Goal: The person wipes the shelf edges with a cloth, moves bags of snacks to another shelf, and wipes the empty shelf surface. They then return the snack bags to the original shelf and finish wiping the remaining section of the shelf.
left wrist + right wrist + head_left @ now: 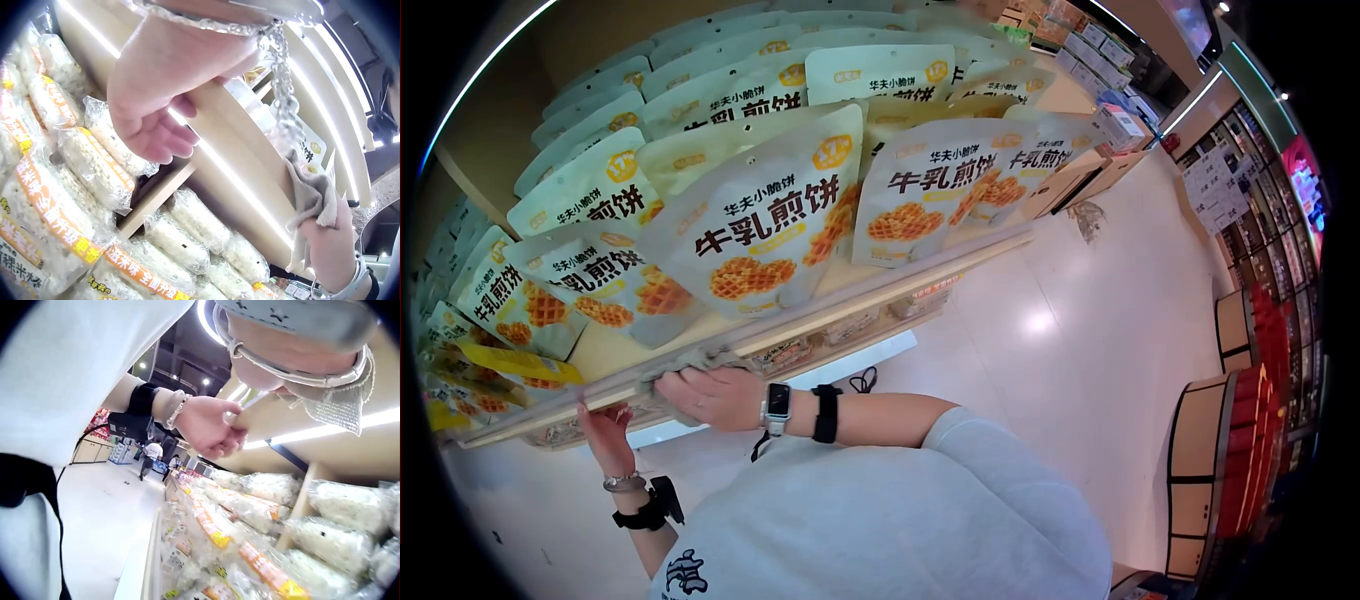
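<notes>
My right hand (712, 396) holds a crumpled grey cloth (662, 388) against the front edge of a shelf (622, 372). The cloth (310, 195) hangs over that edge in the left wrist view, and its woven corner (334, 412) shows below my hand in the right wrist view. My left hand (608, 440) is at the same edge, farther left. Its fingers (164, 139) are loosely bent below the shelf, with nothing held in them. Stand-up pouches of waffle crisps (765, 240) line the shelf just above both hands.
More pouches (880, 75) stand in rows behind. A yellow strip (520, 362) lies across the pouches at left. Below the shelf are clear-wrapped puffed rice cakes (100, 165) and a wooden divider (156, 199). White floor (1040, 350) and a wooden counter (1195, 480) lie to the right; people (152, 454) walk far off.
</notes>
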Available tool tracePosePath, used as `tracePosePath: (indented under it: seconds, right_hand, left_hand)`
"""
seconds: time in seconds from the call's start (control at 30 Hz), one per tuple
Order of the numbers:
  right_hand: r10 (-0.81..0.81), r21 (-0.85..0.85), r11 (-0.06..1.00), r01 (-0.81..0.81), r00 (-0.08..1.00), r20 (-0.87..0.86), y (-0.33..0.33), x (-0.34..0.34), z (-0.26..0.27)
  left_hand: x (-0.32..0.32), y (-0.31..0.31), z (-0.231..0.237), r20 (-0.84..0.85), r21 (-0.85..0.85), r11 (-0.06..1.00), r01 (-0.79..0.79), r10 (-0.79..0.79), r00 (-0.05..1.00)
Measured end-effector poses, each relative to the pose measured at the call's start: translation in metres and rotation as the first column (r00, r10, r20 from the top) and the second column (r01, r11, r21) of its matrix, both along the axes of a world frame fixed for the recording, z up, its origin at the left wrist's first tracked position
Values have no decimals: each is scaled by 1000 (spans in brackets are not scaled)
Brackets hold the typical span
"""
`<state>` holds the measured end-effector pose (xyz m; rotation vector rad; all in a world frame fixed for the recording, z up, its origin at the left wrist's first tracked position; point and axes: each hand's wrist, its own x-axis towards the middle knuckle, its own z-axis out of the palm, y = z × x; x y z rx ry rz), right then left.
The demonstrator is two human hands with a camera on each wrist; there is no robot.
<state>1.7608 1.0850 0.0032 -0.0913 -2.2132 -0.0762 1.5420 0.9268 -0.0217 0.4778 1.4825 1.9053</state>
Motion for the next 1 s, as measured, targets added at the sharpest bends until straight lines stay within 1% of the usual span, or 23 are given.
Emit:
tracePosePath:
  seconds: [0.13, 0.17, 0.27, 0.33, 0.4, 0.47, 0.57, 0.6, 0.7, 0.8, 0.87, 1.0]
  right_hand:
    - [-191, 115, 972, 207, 972, -137, 39, 62, -1]
    - [-219, 108, 966, 236, 964, -148, 47, 77, 0]
    - [-289, 103, 945, 310, 941, -176, 72, 119, 0]
    - [-340, 75, 933, 352, 930, -141, 86, 148, 0]
    - [-402, 97, 903, 418, 903, -150, 101, 176, -2]
    - [-447, 82, 882, 465, 878, -173, 116, 202, -9]
    - [-504, 122, 836, 536, 836, -219, 141, 236, -17]
    - [-511, 118, 829, 547, 825, -241, 146, 244, -17]
    - [-534, 122, 807, 578, 802, -267, 161, 265, -19]
    - [-587, 110, 766, 634, 758, -283, 172, 284, -21]
    - [-619, 121, 736, 666, 735, -277, 182, 297, -21]
    - [-637, 111, 723, 682, 720, -276, 191, 312, -21]
  left_hand:
    - [8, 4, 7, -13, -10, 999, -48, 47, 999]
    - [10, 4, 8, -23, -11, 999, -51, 51, 998]
    - [4, 3, 4, -23, -3, 1000, 21, -21, 1000]
    - [7, 6, 5, 2, 8, 1000, -27, 27, 1000]
    - [8, 8, 4, 18, 36, 998, -59, 59, 998]
    - [1, 9, -5, 22, 75, 994, -74, 72, 997]
    - [-13, 14, -24, -46, 76, 984, -160, 163, 985]
    - [-16, 12, -29, -70, 60, 979, -195, 199, 977]
    - [1, 29, -24, -117, 136, 937, -320, 336, 935]
    - [3, 36, -24, -136, 141, 924, -355, 373, 918]
    - [10, 39, -15, -148, 119, 925, -362, 377, 914]
    - [10, 39, -15, -122, 89, 917, -388, 397, 910]
